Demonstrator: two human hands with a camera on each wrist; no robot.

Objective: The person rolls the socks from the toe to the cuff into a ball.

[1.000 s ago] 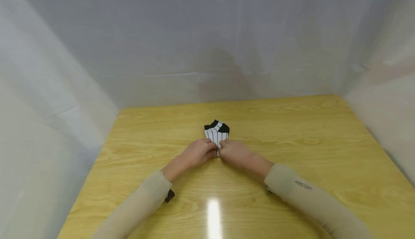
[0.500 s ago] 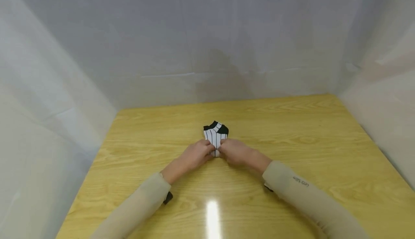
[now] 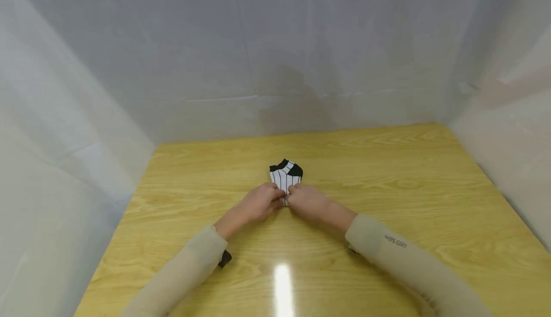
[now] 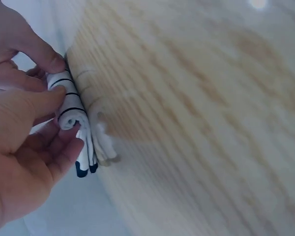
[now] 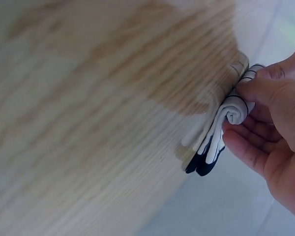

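A pale yellow wooden worktop with strong grain fills the space, walled in at the back and on both sides by white sheeting. A bright streak of lamp glare sits on its near part. Lying flat on it, about midway across, is a small white sock with thin dark stripes and black tips at its far end; its near end is rolled up. Both forearms in beige sleeves rest on the wood.

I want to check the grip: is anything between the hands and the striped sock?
Nothing visible. The left hand and right hand both pinch the rolled near end of the striped sock directly, on the table.
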